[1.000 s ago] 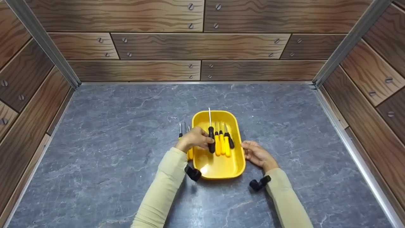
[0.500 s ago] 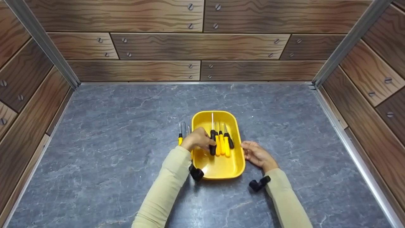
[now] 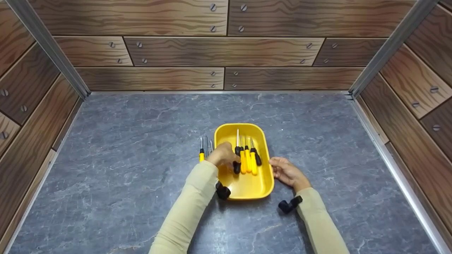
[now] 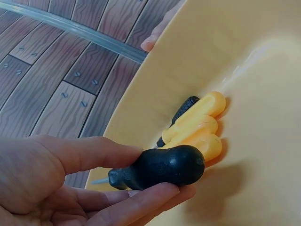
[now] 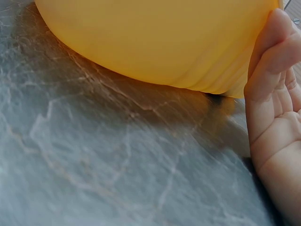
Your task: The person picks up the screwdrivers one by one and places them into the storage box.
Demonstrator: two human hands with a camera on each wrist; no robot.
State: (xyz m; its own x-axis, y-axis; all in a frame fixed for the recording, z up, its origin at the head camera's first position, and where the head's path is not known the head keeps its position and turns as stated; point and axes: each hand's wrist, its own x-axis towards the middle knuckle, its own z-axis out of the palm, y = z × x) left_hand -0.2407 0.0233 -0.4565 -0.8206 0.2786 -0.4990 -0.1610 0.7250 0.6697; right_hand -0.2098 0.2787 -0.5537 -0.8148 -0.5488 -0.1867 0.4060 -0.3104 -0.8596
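Observation:
My left hand (image 3: 223, 155) reaches over the left rim of a yellow tray (image 3: 244, 188). In the left wrist view its thumb and fingers pinch the black handle of a screwdriver (image 4: 169, 165), whose thin metal shaft shows beyond the handle. Beside it in the tray lie several yellow-handled screwdrivers (image 3: 248, 161), and a black-handled one (image 3: 258, 159) at their right. My right hand (image 3: 287, 173) touches the outside of the tray's right wall with its fingertips; no finger shows inside the rim. In the right wrist view its palm is partly visible next to the tray wall.
More screwdrivers (image 3: 201, 155) lie on the grey marbled table (image 3: 141, 141) left of the tray, partly hidden by the left hand and sleeve. Wood-patterned walls (image 3: 226, 51) with metal edging enclose the back and sides.
My left hand has lowered the black screwdriver into the tray, bringing it beside the yellow-handled ones and slightly toward me. The right hand and tray have stayed in place.

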